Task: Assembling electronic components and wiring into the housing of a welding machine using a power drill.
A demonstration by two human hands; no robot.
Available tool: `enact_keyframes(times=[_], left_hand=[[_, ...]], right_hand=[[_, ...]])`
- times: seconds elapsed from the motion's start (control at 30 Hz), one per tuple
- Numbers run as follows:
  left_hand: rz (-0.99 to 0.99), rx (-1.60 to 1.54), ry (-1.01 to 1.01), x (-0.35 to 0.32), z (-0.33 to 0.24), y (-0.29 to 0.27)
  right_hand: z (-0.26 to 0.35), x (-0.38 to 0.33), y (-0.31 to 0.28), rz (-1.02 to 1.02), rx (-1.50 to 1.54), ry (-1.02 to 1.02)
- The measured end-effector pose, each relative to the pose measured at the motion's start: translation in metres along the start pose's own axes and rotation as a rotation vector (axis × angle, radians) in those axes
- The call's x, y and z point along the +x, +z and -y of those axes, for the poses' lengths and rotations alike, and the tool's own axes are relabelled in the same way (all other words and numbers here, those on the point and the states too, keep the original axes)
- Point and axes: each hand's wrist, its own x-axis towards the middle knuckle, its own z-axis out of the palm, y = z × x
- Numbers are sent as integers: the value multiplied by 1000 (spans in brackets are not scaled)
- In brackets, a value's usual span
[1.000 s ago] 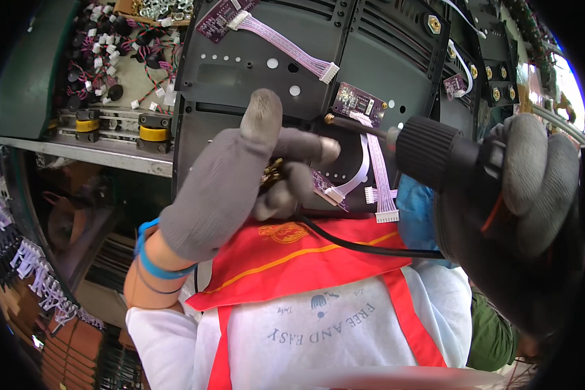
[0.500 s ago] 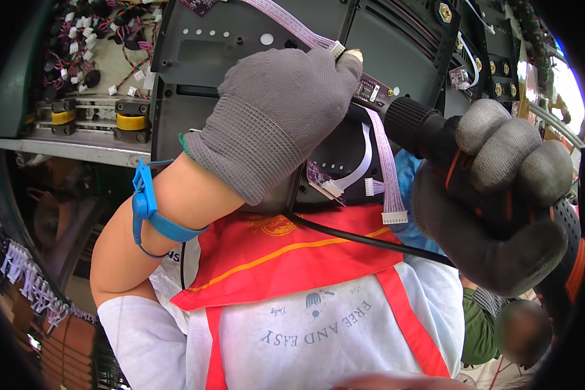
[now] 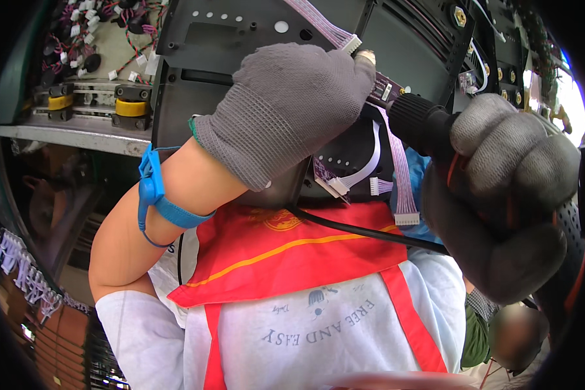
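My left hand (image 3: 292, 114), in a grey knit glove with a bare fingertip showing, lies over a black metal panel (image 3: 217, 42). Its fingers curl down beside a small purple circuit board (image 3: 388, 90), and what they pinch is hidden. In my gloved right hand (image 3: 510, 175) is a black power screwdriver (image 3: 416, 117) with orange trim. The tool's thin bit points left, onto the board beside my left fingers. A white-plugged ribbon cable (image 3: 328, 26) lies above my left hand. Below the bit, another ribbon cable (image 3: 401, 172) hangs down, near a second circuit board (image 3: 325, 175).
Wires with white plugs (image 3: 120, 39) lie in a tray at the upper left, behind a metal rail (image 3: 71, 138) with yellow rollers. A black cord (image 3: 364, 232) crosses my red apron (image 3: 292, 253). More black panels with brass fittings (image 3: 459, 17) stand at the right. Another person (image 3: 478, 335) is at the lower right.
The panel, cables and both hands have shifted slightly right in the picture. The screwdriver's bit stays at the circuit board beside my left fingers, and my right hand keeps its grip.
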Motion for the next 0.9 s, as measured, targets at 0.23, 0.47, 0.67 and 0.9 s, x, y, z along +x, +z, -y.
enact_keyframes(times=[0.23,0.47,0.67,0.9], left_hand=[[70,-24,-41,2,-4,-1],[-41,-422,-193,-8,-4,-31],[96,-1813,-899,-27,19,-73],[-159,-1853,-808,-45,26,-68]], right_hand=[[-2,10,-3,126,106,25],[15,12,-23,43,247,-111],[29,30,-33,-74,419,-223],[19,56,-12,-48,519,-241]])
